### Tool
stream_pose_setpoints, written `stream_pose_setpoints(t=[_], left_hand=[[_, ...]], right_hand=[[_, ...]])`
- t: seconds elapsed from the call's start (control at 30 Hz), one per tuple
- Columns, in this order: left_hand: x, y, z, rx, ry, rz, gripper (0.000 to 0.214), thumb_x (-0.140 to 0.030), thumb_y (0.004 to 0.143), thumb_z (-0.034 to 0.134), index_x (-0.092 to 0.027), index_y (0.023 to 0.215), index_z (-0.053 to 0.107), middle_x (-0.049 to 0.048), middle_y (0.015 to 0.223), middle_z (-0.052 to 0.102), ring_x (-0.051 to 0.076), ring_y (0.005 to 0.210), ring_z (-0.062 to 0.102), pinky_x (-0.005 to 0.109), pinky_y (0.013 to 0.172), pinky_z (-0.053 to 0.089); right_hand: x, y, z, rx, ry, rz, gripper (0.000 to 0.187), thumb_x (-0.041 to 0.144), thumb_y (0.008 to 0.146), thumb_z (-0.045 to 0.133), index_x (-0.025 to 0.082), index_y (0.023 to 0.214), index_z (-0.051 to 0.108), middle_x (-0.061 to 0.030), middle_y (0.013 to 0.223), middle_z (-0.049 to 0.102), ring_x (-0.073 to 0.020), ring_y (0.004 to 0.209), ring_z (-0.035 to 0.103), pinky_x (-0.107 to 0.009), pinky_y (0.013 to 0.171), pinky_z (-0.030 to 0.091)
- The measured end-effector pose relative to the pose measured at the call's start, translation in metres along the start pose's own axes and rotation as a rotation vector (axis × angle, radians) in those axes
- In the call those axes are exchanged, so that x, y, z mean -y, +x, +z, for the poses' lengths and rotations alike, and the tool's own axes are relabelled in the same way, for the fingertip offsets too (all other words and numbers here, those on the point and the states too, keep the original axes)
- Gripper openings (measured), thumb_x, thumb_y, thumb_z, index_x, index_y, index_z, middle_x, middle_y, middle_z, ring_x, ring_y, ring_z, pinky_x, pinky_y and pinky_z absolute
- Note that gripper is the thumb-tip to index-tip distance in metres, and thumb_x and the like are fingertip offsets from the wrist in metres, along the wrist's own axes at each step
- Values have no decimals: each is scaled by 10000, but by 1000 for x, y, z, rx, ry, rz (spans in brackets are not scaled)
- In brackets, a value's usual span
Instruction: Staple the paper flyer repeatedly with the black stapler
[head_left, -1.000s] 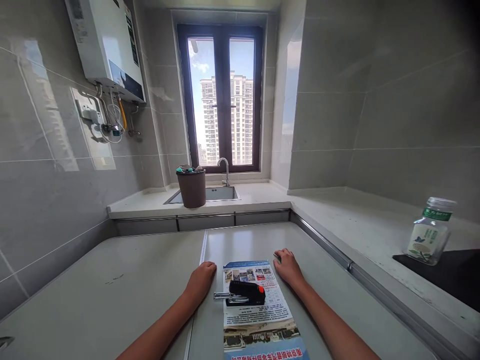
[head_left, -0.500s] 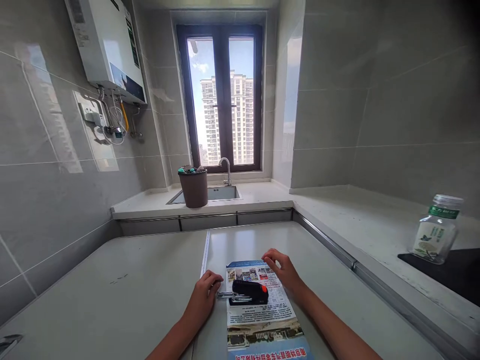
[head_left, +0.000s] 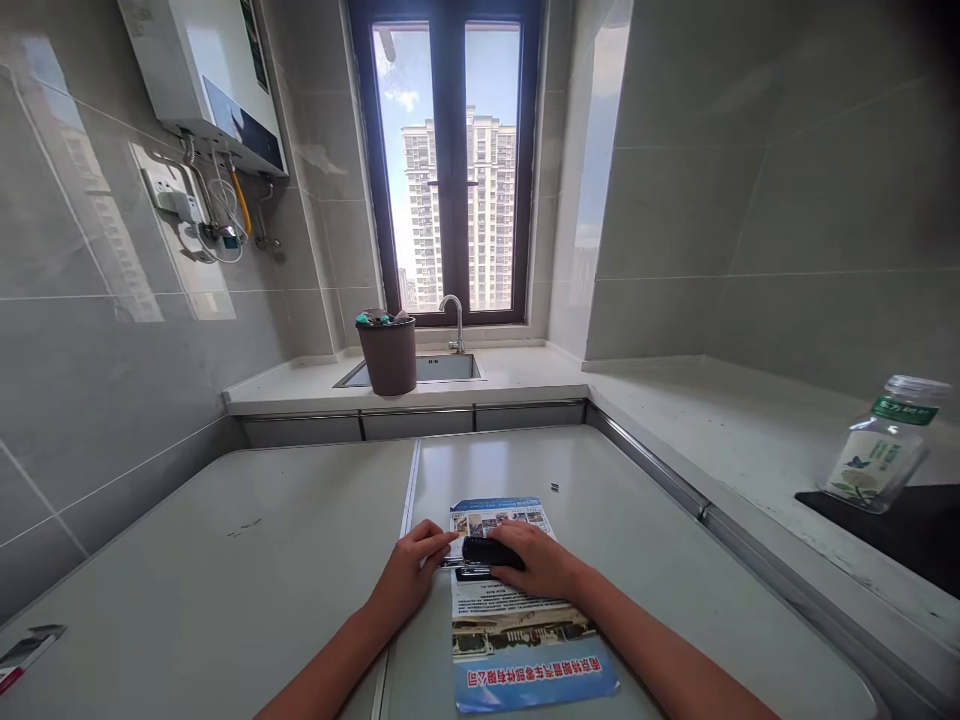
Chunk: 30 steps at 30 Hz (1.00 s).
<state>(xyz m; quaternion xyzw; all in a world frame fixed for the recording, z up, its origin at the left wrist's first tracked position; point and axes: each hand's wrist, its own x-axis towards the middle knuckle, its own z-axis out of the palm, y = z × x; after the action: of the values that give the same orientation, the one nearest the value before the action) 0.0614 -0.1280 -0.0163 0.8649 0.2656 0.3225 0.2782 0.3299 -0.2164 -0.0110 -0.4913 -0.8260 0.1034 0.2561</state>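
Observation:
A black stapler (head_left: 484, 552) lies on a printed leaflet (head_left: 525, 682) on the white tabletop, its metal rail sticking out to the left. My right hand (head_left: 536, 558) is wrapped over the stapler's right end, covering its red part. At the rail, my left hand (head_left: 420, 555) has its thumb and index finger pinched together at the metal end. The exact contact of those fingertips is too small to make out. Beyond my right hand, a small piece of staple strip (head_left: 555, 488) lies on the table.
Small dark bits (head_left: 244, 528) lie on the left half of the table. A packet (head_left: 26, 655) shows at the left edge. A brown bin (head_left: 386, 360) stands by the sink (head_left: 450, 368). A clear bottle (head_left: 881, 450) stands on the right counter.
My right hand has come down from the leaflet's top right corner onto the stapler. The staple strip piece now shows on the table. The view has tilted downward slightly.

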Motion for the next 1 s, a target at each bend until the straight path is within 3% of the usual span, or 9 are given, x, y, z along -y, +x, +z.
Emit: stream_pose_setpoints(t=[0.2, 0.57, 0.73, 1.0], left_hand=[[-7, -1, -1, 99, -10, 11, 259, -309, 967, 595, -272, 1085, 822, 76, 1050, 732, 191, 938, 684, 296, 876, 548], [2, -1, 1, 42, -20, -81, 145, -267, 858, 735, -275, 962, 837, 21, 965, 810, 205, 891, 744, 301, 865, 565], [-1, 0, 2, 51, -89, -65, 133, -258, 848, 734, -269, 931, 837, 26, 986, 797, 197, 902, 734, 288, 863, 562], [-3, 2, 1, 55, -18, -89, 113, -257, 832, 740, -268, 896, 833, 24, 938, 803, 204, 893, 721, 299, 862, 560]], right_hand=[[2, 0, -2, -3, 0, 20, 359, 284, 876, 688, 195, 1217, 625, -99, 1126, 703, -262, 1022, 653, -369, 913, 502], [1, -1, 0, -6, 20, 44, 364, 305, 880, 705, 214, 1224, 629, -87, 1136, 703, -253, 998, 651, -359, 883, 500], [2, 0, -2, 2, 24, 42, 369, 314, 882, 702, 210, 1227, 625, -91, 1123, 706, -261, 1009, 650, -365, 884, 502], [2, 0, -1, -2, 28, 42, 368, 308, 879, 700, 217, 1228, 631, -92, 1140, 709, -267, 1034, 652, -372, 908, 507]])
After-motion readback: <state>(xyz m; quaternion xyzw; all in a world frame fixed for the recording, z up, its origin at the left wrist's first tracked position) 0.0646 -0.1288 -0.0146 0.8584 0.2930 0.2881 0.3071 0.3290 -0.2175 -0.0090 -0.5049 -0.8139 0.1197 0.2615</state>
